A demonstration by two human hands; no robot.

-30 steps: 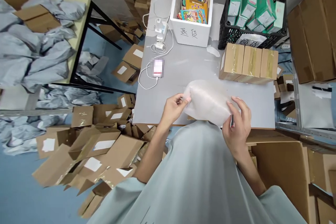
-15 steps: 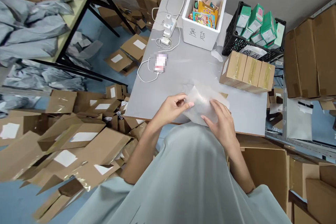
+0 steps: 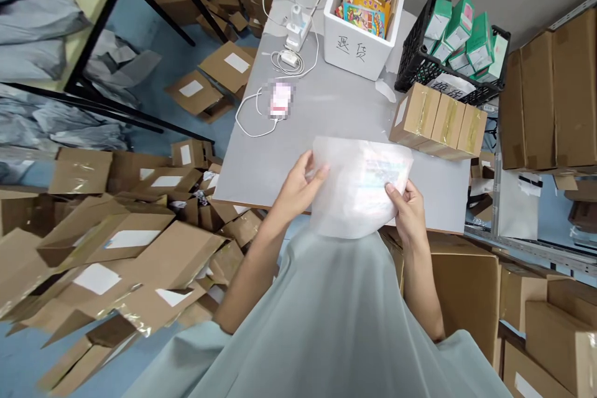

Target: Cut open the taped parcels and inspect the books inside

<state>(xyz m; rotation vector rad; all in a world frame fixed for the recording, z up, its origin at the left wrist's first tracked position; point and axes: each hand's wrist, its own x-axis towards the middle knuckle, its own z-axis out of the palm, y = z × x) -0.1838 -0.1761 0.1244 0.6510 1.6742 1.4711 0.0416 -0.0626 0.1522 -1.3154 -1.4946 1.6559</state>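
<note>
A translucent white pouch (image 3: 339, 196) sits at the centre of the frame, held flat between both hands over the near edge of the grey counter (image 3: 336, 112). The left hand (image 3: 304, 185) pinches its left side, thumb over the front; the right hand (image 3: 409, 208) grips its lower right, thumb pressed on the face and fingers behind. Through the right half a pale, bluish-pink print shows, too hazy to read.

Right of centre, three taped cartons (image 3: 438, 121) stand in a row, near the pouch's upper right corner. Behind them, toward the upper right, is a black crate (image 3: 407, 67) of green-and-white boxes (image 3: 479, 43). At the top of the frame stands a white foam box (image 3: 357, 53) with colourful booklets (image 3: 366, 15) inside — and left of it, a power strip (image 3: 297, 30) with white cables (image 3: 288, 65).
</note>
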